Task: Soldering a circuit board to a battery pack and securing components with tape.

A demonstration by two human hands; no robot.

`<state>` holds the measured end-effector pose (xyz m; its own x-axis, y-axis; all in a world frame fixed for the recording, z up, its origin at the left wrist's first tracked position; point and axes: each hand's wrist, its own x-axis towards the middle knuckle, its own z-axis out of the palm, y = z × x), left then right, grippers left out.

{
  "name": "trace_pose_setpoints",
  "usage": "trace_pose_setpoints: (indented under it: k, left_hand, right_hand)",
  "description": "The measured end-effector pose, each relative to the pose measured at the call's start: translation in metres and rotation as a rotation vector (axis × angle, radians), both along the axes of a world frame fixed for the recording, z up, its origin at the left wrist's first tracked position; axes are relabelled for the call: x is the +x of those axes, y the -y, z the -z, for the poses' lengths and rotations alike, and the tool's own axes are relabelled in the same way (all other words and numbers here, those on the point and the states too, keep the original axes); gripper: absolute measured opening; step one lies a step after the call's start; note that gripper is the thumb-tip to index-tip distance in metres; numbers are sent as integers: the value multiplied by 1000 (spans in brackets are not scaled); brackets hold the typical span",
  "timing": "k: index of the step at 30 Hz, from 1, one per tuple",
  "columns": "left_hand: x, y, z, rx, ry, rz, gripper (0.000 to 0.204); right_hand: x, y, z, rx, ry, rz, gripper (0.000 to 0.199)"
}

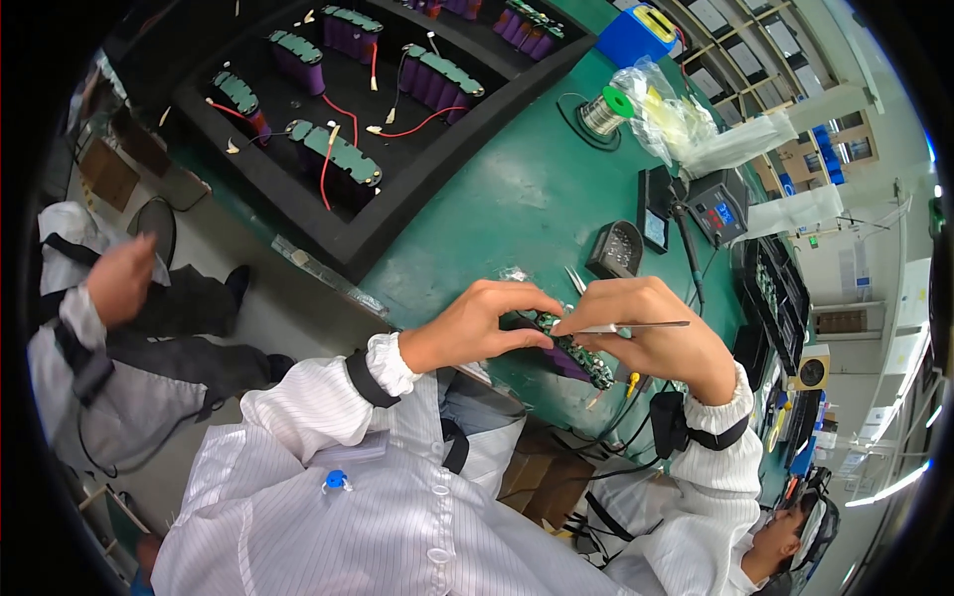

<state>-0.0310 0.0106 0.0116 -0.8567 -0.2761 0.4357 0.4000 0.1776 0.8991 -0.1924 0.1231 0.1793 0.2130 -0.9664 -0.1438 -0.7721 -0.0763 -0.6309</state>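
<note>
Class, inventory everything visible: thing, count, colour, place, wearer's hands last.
Large tray: one, black, upper left
Battery packs: five, purple and green, in its near section
Table: one, green, centre
Box: one, blue and yellow, top
Spool: one, green and silver, below box
Plastic bags: count unclear, clear, beside spool
Soldering station: one, dark, right of centre
Tweezers: one pair, silver, centre
Dish: one, black, beside tweezers
Co-workers: at least two, white sleeves, left, lower right
Held pack: one, purple and green, centre
Slim tool: one, silver, in right hand
Left hand: one, white cuff, at pack
Right hand: one, white cuff, over pack
</note>
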Motion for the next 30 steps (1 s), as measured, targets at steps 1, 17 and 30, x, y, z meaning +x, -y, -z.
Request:
trace_pose_setpoints:
  k: [1,17,30]
  left_hand:
    - [0,-2,-2,38,6,-6,39]
    - [-6,15,-30,-205,-112,-96,21]
    - [-6,12,-45,-243,-138,-105,19]
  right_hand:
    - [3,-1,1,-20,-8,28,18]
    - [35,-19,4,-125,-111,386,23]
    - [50,-26,17,-313,-33,544,21]
